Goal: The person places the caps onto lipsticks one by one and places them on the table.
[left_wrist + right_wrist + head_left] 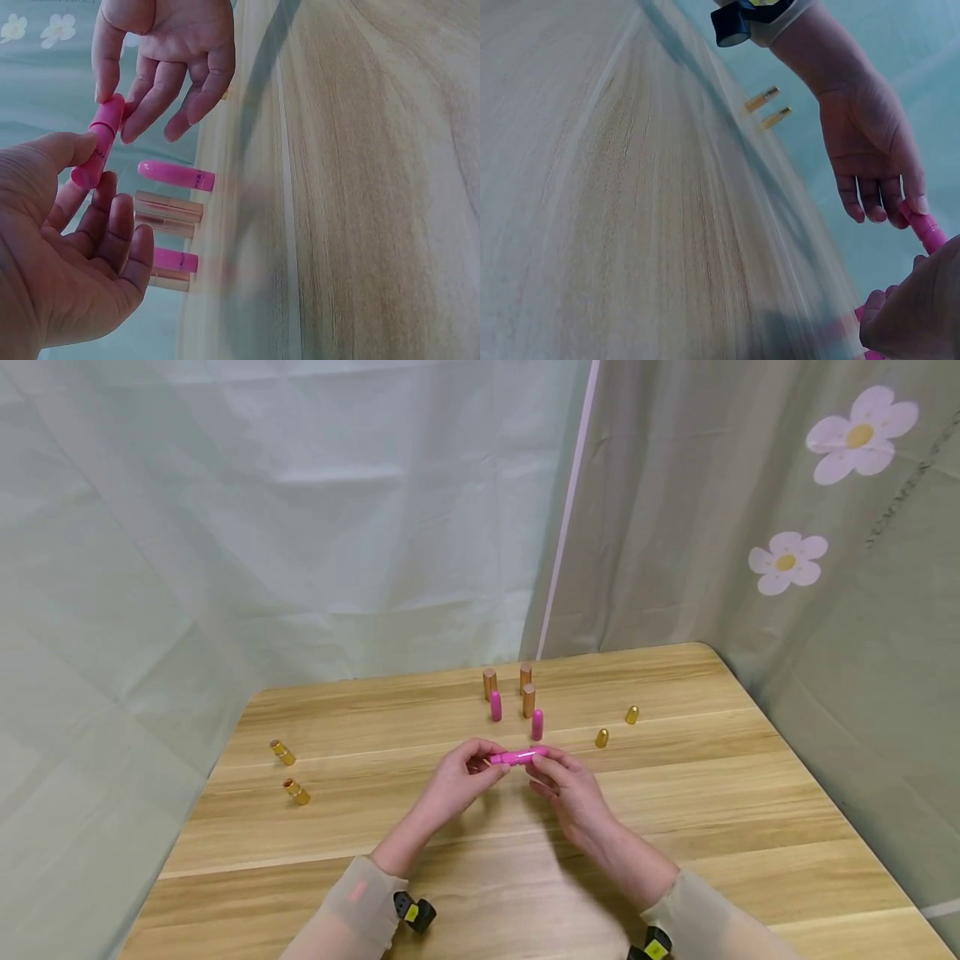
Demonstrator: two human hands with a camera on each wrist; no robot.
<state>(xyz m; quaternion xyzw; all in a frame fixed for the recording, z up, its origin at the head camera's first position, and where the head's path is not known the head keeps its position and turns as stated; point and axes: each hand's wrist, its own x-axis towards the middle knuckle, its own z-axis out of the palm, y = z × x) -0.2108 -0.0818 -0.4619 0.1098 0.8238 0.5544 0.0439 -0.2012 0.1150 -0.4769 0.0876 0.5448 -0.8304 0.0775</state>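
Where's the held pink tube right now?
In the head view, the pink tube is just right of centre, held between the left hand and right hand.

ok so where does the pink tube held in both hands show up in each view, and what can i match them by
Head: the pink tube is below and slightly right of centre, nearly level.
Left wrist: pink tube on the left side, above mid-height, steeply tilted.
Right wrist: pink tube near the right edge, below mid-height, partly hidden.
Shared landmark: the left hand, holding one end in all three.
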